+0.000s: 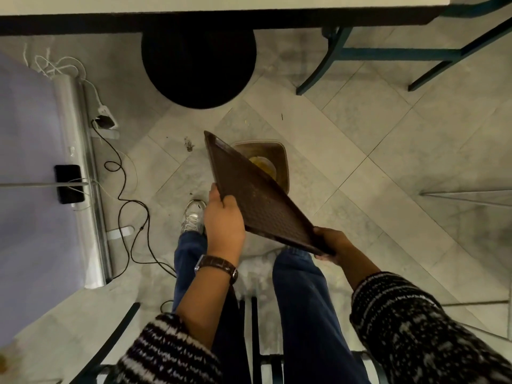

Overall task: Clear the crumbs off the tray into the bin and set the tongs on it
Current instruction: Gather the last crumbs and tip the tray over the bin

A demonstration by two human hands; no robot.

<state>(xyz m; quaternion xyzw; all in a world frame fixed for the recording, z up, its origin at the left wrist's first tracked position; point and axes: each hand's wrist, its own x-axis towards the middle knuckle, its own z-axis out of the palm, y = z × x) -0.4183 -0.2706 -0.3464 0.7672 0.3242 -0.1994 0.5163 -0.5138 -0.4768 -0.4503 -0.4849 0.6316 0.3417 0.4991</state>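
I hold a dark brown textured tray (255,198) tilted steeply on edge over a small brown bin (281,159) on the floor. The bin has yellowish scraps inside and is partly hidden behind the tray. My left hand (223,220) grips the tray's near left edge. At the tray's lower right corner, my right hand (333,242) clasps it from below. A few specks cling to the tray's surface. No tongs are in view.
A round black stool (198,65) stands under the table edge (221,22) ahead. A dark blue chair frame (388,54) is at upper right. Cables and a power strip (106,117) lie on the floor at left beside a metal stand. My shoe (194,214) is near the bin.
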